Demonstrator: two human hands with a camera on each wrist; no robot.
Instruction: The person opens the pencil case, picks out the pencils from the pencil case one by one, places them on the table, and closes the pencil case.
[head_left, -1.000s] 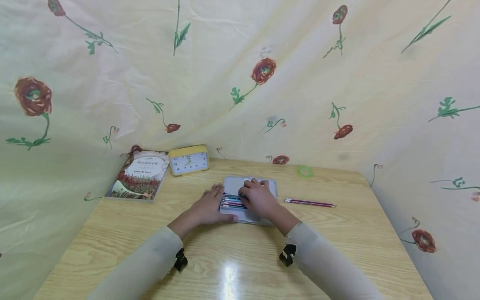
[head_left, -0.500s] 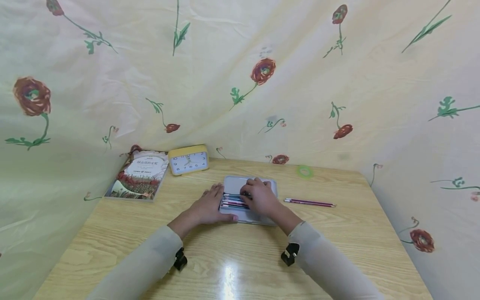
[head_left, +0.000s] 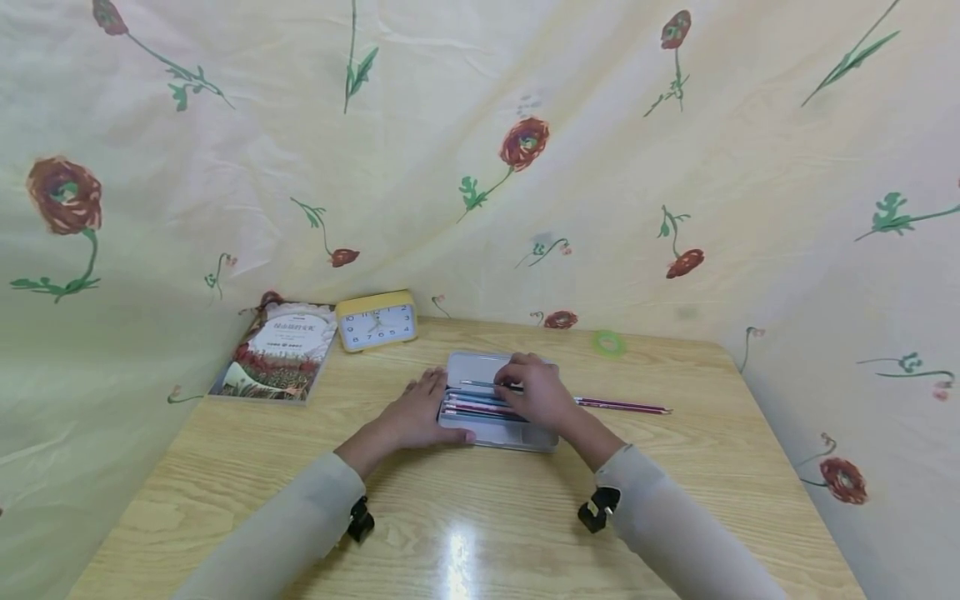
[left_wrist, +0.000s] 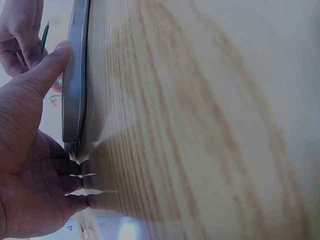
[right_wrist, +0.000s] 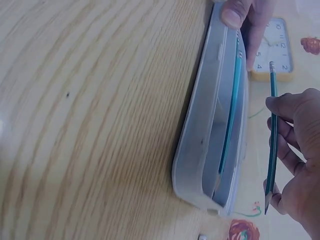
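Observation:
A light grey pencil case (head_left: 502, 434) lies with its lid (head_left: 468, 365) folded back, several pencils (head_left: 480, 406) side by side inside. My right hand (head_left: 536, 392) pinches a dark green pencil (right_wrist: 273, 130) between thumb and fingers, raised above the case. Its eraser end points left in the head view. My left hand (head_left: 411, 417) rests against the case's left end, thumb on the near rim and straight fingers toward the far side. In the right wrist view, a teal pencil (right_wrist: 232, 107) lies in the case. The right hand partly hides the case's right side.
Red-and-dark striped pencils (head_left: 626, 407) lie on the wooden table (head_left: 465, 517) right of the case. Behind stand a yellow clock (head_left: 377, 322), a book (head_left: 281, 354) at left and a green tape roll (head_left: 609, 342) at right. A flowered cloth hangs at the back.
The right hand has lifted the dark green pencil out of the case and moved it slightly right and up. The left hand has stayed at the case's left end.

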